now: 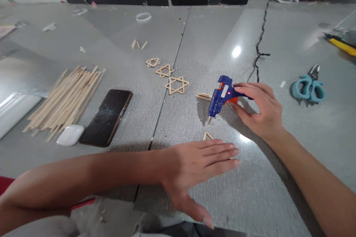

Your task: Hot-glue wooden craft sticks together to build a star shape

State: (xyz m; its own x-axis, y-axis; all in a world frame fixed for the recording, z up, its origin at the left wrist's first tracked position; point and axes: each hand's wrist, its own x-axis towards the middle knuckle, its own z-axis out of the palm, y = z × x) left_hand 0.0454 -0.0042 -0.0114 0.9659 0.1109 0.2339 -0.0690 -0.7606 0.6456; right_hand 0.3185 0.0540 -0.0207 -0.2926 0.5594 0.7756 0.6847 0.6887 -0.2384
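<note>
- Left hand [200, 166], palm down: four fingers straight and nearly together, thumb splayed.
- Wooden triangle [205, 136], its tip just beyond those fingers, the rest hidden – likely light, stiff, easily snapped; best taken by its edges.
- Right hand [257, 109], thumb and fingers pinching the glue gun [222, 94] by its handle – probably light, rigid, hot-tipped. Blue body, orange trigger, red light, nozzle towards the left fingers.
- Wooden stars [164, 71], three, beyond both hands' fingers.

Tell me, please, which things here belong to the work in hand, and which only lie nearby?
Seem to belong:
glue gun, in the right hand
sticks meeting at a corner, partly hidden by the left hand
stick stars
stick pile
perhaps scissors

Probably just lying about:
black phone
small white case
white ring
</note>
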